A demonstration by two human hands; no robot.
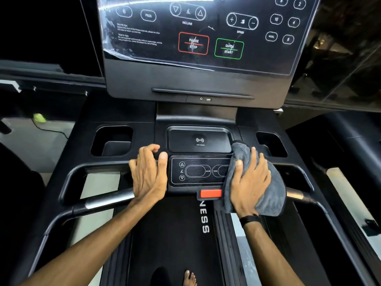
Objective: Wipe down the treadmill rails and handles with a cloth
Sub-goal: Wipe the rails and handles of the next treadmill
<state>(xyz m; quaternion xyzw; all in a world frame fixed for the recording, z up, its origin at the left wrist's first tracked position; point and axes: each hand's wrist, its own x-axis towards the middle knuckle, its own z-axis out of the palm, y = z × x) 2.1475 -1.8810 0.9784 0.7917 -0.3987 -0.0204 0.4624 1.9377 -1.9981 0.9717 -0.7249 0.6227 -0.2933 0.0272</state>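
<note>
A grey cloth lies over the right side of the treadmill's small control panel and the inner end of the right handle. My right hand presses flat on the cloth with straight, spread fingers. My left hand rests on the console just left of the panel, over the inner end of the left handle, fingers loosely bent and holding nothing. The left handle's silver grip shows beside my wrist.
The big console screen rises ahead with PAUSE/STOP and QUICK START marks. A red safety key sits below the panel. Cup holders flank a charging pad. Black side rails curve back. My bare foot stands on the belt.
</note>
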